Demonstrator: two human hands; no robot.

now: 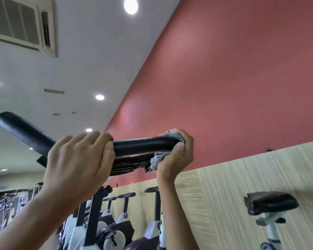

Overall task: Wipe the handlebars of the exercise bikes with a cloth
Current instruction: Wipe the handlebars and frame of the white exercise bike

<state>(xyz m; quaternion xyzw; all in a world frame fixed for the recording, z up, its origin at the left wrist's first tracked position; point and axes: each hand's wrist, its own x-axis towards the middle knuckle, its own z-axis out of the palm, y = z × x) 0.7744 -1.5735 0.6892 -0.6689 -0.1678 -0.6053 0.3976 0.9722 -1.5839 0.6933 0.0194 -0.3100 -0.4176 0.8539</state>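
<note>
High against the ceiling and the red wall (pixel 233 78), seen from below, the black handlebar (pixel 141 144) runs roughly left to right, with a second padded arm angling up and away toward the upper left. The left hand (pixel 76 161) grips the bar near its bend, fingers (pixel 90 139) curled over the top and closed on it, bracing it. The right hand (pixel 177 156) is closed around the bar's right end with the grey cloth (pixel 158 159) bunched between palm and bar; folds of the cloth show above the fingers and hang below the thumb.

What matters for the next stroke is the bar's long axis: it lies straight between the two hands, and the bare, uncovered stretch extends from the right hand leftward to the left hand. The right hand, carrying the cloth, is the one placed to do the work, and I judge a slide along the bar toward the left hand would cover that stretch. The angled arm beyond the left hand is farther from the cloth and would need a fresh grip.

Lower down, more exercise bikes (pixel 119 222) stand in a row by the wood-grain partition (pixel 242 177), with one saddle (pixel 271 204) at the right.
</note>
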